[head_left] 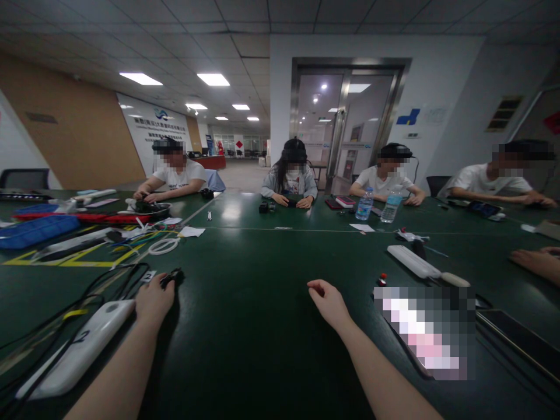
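My left hand (pixel 154 300) is on the left side of the green table, its fingers closed around a small black object (pixel 171 278) whose kind I cannot make out. Beside that wrist lies a long white device (pixel 81 347) marked "2", with black cables (pixel 94 294) running over and past it. My right hand (pixel 330 303) hovers or rests near the middle right, I cannot tell which. Its fingers are curled inward and nothing shows in them. To its right lie a phone with a blurred, lit screen (pixel 420 332) and a small red-and-black item (pixel 382 280).
Blue trays (pixel 39 230), loose wires (pixel 131 239) and a coiled white cable (pixel 164 246) crowd the left. Rightward are another white device (pixel 413 262), a dark phone (pixel 520 338) and water bottles (pixel 364 204). Several people sit around; a neighbour's hand (pixel 534 262) enters at right.
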Available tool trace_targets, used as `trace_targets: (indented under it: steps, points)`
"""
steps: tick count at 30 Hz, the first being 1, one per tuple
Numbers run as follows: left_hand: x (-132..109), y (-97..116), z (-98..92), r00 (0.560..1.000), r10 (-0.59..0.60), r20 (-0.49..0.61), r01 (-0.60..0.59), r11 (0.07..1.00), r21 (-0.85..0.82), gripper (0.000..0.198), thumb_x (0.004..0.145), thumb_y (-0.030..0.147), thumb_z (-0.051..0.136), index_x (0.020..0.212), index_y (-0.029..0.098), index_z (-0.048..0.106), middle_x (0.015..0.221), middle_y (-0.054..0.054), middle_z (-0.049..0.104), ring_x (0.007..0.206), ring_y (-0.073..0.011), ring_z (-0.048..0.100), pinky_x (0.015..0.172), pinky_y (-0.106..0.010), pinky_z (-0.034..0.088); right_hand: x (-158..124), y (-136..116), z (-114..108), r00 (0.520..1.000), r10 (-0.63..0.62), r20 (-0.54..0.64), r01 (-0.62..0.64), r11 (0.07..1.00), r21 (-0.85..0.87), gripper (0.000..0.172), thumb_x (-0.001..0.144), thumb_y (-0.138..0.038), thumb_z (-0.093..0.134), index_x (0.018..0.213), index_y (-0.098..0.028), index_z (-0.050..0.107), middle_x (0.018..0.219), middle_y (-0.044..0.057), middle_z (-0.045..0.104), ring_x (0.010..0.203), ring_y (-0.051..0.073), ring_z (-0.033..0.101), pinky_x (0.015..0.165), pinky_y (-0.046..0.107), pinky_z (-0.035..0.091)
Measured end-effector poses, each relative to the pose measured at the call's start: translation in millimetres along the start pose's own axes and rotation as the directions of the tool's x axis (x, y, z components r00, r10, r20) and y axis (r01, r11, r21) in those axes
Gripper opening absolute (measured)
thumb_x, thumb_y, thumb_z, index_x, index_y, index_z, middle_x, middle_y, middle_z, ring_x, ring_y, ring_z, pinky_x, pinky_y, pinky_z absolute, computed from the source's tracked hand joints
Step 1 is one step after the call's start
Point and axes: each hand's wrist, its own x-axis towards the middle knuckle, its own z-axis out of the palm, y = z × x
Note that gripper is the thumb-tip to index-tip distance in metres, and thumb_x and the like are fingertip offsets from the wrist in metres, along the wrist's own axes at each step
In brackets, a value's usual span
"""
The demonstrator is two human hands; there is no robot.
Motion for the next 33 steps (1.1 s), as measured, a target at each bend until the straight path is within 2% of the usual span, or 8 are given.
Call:
trace_targets:
  steps: [8,19,33]
  points:
    - [-2.8,3.5,-1.5,1.0,0.019,-0.013,-0.019,0.999,0.035,0.048,0.084,0.038,0.039,0.121,0.011,0.054,0.103,-0.018,0.062,0.108,-0.0314,0.053,0.09,-0.04,0.042,-0.8,-2.4,0.5,1.0,-0.024,-0.006,0.024,0.999,-0.032,0.024,0.082,-0.021,0.05,0.102,-0.018,0.061,0.1,0.004,0.063,0.093,0.017,0.06,0.084,0.031,0.047]
    - [-2.5,4.3,-6.1,0.999,-0.001,0.033,0.0,1.0,0.026,0.047,0.084,0.038,0.041,0.121,0.013,0.055,0.106,-0.019,0.06,0.108,-0.0315,0.053,0.09,-0.04,0.042,0.9,1.5,0.4,1.0,-0.009,0.003,0.009,1.0,-0.021,0.025,0.081,-0.02,0.05,0.103,-0.02,0.061,0.102,0.003,0.063,0.094,0.017,0.06,0.083,0.031,0.048]
    - [0.5,0.9,-0.6,1.0,0.01,0.018,-0.011,1.0,0.029,0.047,0.084,0.039,0.039,0.12,0.013,0.055,0.106,-0.019,0.06,0.107,-0.0319,0.054,0.089,-0.041,0.043,1.7,3.3,0.9,1.0,-0.009,0.005,0.009,1.0,-0.021,0.025,0.081,-0.023,0.051,0.103,-0.021,0.061,0.103,0.003,0.063,0.094,0.017,0.06,0.083,0.031,0.048]
